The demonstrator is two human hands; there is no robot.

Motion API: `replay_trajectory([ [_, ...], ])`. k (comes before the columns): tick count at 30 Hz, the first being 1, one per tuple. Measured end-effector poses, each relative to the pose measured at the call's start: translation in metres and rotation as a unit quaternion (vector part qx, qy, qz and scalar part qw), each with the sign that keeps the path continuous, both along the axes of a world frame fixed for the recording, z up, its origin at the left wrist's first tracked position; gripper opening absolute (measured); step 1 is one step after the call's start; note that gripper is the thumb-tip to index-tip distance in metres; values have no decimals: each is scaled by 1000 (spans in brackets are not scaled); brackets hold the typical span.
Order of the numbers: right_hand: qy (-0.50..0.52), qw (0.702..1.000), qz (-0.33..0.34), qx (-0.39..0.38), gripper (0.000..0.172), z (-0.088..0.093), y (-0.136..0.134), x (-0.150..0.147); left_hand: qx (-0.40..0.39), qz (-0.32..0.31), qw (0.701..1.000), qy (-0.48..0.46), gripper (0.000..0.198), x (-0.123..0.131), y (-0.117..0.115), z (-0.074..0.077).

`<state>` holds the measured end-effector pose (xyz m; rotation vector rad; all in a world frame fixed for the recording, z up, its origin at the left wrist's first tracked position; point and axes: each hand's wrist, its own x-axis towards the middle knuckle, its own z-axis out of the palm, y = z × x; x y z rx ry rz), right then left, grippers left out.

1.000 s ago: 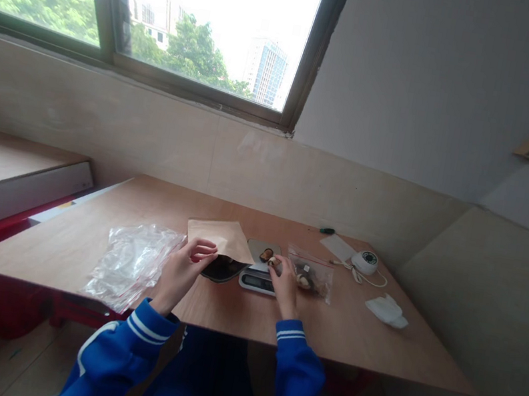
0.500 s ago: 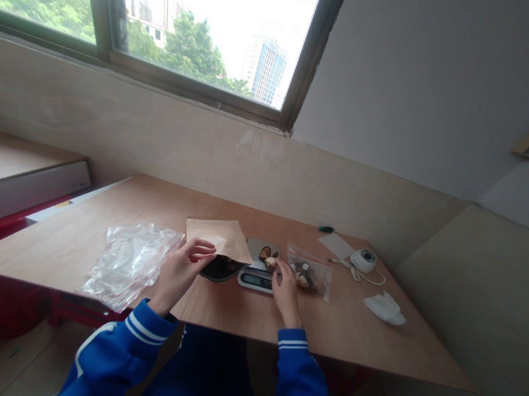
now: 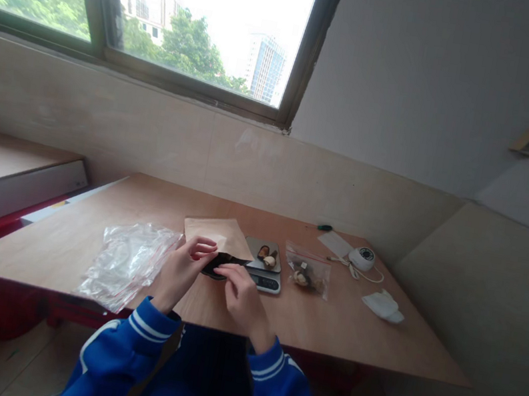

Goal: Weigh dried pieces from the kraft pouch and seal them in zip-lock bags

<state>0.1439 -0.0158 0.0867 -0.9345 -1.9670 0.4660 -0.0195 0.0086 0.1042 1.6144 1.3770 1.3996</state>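
Observation:
A brown kraft paper pouch (image 3: 222, 235) lies tilted on the table, its dark mouth facing me. My left hand (image 3: 187, 263) is closed on the pouch at the left of its mouth. At the right side of that opening is my right hand (image 3: 242, 296), fingers closed on the near rim. Just behind it stands a small kitchen scale (image 3: 270, 285), partly covered by the pouch and hand. On the scale's plate rest several mushroom-like pieces (image 3: 268, 261), brown and pale. The pouch's contents are hidden.
Clear plastic bags (image 3: 126, 263) are heaped at the left of the table. Right of the scale lies a zip bag (image 3: 305, 272) with dark and pale pieces. Farther right are a white camera (image 3: 362, 258) with a cable, crumpled white tissue (image 3: 383, 306) and a green-handled tool (image 3: 324, 228).
My right hand has moved left from beside the scale's plate to the pouch's mouth. The left hand keeps its hold on the pouch. The pieces on the scale look much the same.

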Motion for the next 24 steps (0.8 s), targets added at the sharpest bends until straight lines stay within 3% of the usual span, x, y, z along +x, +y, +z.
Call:
replay_trajectory([
  [3,-96,993,-59,-17,46,-7,11,-21,9,9,1000,14,24,0,-3,-1],
  [8,-240,956,-162,-49,40,-15,36,-41,23,28,998,53,19,-3,-6,-7],
  [17,-314,923,-188,-120,30,-15,49,-45,2,58,994,97,20,0,-6,-12],
  [24,-283,935,-186,-105,32,-27,48,-39,5,48,994,97,22,4,-4,-17],
])
